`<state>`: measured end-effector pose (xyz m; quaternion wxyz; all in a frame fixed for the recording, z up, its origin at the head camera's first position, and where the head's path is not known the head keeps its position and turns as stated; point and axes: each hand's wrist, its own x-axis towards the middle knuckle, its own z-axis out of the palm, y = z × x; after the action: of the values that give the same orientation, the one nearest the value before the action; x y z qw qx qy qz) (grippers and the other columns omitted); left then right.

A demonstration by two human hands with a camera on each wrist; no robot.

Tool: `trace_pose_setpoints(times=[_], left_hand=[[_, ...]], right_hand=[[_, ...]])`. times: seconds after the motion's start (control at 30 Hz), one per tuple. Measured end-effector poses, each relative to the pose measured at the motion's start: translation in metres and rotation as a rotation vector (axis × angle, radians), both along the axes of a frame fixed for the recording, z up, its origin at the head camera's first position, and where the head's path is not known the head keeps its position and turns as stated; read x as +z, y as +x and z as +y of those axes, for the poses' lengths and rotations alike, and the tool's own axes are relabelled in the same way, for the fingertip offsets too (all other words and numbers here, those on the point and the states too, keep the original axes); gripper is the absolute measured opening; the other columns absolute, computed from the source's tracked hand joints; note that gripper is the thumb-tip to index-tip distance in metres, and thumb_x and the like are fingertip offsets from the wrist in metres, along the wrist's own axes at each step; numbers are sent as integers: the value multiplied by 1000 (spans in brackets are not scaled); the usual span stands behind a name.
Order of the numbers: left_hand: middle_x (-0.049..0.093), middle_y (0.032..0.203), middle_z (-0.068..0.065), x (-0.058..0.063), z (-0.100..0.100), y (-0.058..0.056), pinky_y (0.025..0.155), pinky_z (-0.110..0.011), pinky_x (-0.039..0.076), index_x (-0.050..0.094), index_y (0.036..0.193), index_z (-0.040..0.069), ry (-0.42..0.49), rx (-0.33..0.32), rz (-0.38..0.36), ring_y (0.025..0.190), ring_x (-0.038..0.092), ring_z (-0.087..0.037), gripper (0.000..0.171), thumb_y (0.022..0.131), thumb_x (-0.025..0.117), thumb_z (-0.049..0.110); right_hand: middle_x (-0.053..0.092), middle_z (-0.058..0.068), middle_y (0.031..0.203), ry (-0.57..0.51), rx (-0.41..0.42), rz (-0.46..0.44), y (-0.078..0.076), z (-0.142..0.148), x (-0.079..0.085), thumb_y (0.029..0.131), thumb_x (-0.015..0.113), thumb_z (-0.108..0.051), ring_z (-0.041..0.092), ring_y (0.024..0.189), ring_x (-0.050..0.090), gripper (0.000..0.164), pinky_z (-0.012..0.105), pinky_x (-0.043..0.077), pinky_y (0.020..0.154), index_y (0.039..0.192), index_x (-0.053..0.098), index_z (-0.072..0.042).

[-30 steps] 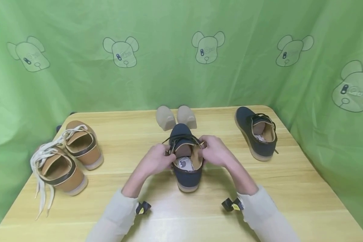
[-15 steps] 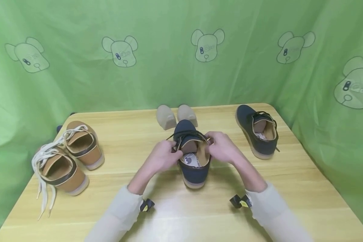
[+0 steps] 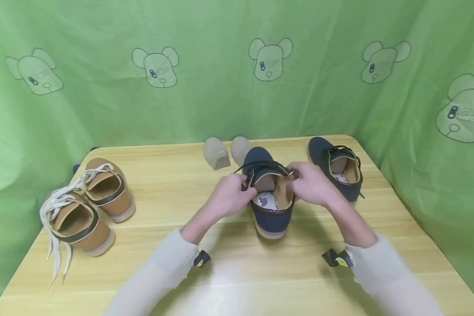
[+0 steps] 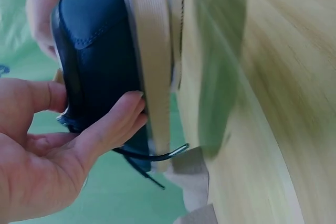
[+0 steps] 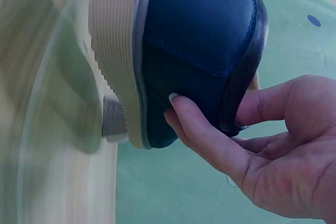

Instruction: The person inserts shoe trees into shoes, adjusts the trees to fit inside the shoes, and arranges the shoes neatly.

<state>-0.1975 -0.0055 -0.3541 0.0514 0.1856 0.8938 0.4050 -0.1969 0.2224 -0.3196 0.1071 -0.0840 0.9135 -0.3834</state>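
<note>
We see the left hand and right hand, fingers pinching opposite collar sides of one navy, round-toed, pale-soled lace-up shoe, toe pointing away, clear of the pale wood-grain table, a paired hold that probably balances it.

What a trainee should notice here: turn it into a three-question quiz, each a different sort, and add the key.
1. What do the left hand and right hand hold between them?
2. True or false: the brown shoes have white laces.
3. Seen from the person's side, which edge of the table are the two grey blocks closest to? A) near B) left C) far

Key: 1: a dark blue shoe, gripped at its sides. 2: true. 3: C.
</note>
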Motion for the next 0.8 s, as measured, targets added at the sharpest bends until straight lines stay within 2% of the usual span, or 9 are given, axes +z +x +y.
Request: trace_pose_setpoints(times=[0.1,0.23,0.37,0.47,0.6,0.7,0.8], left_hand=[[56,62,2,-1,10,-7,48,-23,38,57,72,12,14,11,25,53,49,-10,21,92,60,17],[57,63,2,-5,24,-16,48,-23,39,57,73,13,38,21,22,54,51,-11,21,92,60,18],[68,68,-4,-7,39,-24,49,-22,47,65,80,7,101,27,-54,54,61,-11,16,94,61,16],[76,85,-15,-9,51,-30,52,-23,54,71,104,-1,176,43,-138,60,72,-18,20,96,61,14],[75,103,-23,-14,67,-37,60,-29,61,62,134,-2,265,96,-255,68,76,-26,41,96,62,12],[75,104,-22,-18,78,-41,66,-33,63,59,140,0,300,152,-323,68,76,-25,47,94,65,12],[76,97,-19,-24,88,-43,66,-31,62,67,131,2,304,193,-339,65,76,-24,40,93,67,12]], right_hand=[[73,20,96,13,-21,12,-3,8,2,82,52,1,19,65,71,42,35,61,63,123,61,7],[72,23,99,36,-62,28,-8,17,1,83,51,0,19,65,72,43,33,61,63,126,60,7],[70,22,101,55,-112,39,-12,27,-1,84,49,2,21,73,69,44,31,58,63,126,60,6],[68,24,104,130,-122,87,-17,35,-2,83,50,0,29,84,65,46,35,54,69,128,59,7],[67,28,114,250,-111,149,-25,44,-6,81,49,-3,40,100,61,50,49,51,83,129,60,9],[66,31,119,283,-111,151,-29,49,-11,83,47,-3,44,108,60,48,57,49,91,127,61,10],[66,29,115,300,-117,141,-32,54,-16,84,46,-4,43,104,60,45,55,50,88,124,62,9]])
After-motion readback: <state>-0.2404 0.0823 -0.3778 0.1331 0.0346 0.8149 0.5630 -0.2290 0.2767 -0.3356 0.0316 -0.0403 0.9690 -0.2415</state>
